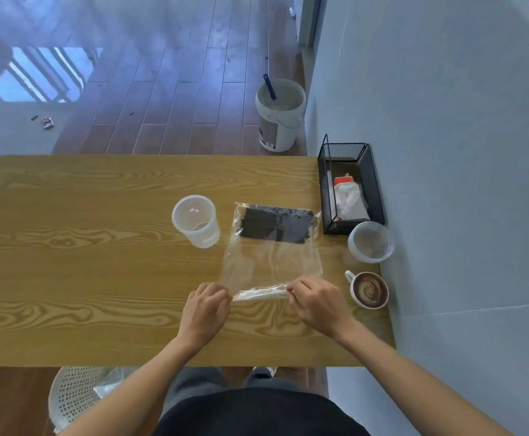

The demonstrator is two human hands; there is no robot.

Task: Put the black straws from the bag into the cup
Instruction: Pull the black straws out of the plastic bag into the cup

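head view: left hand point(206, 305) and right hand point(315, 302) each pinch one end of the clear bag point(272, 259) at its near sealed edge, likely to open it; black straws point(275, 228) lie bunched at its far end, beside the empty cup point(196, 220).

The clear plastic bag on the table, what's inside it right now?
Inside the clear plastic bag a flat bundle of black straws lies at the far end. The near half looks empty. How many straws there are cannot be told; they overlap, and glare hides some.
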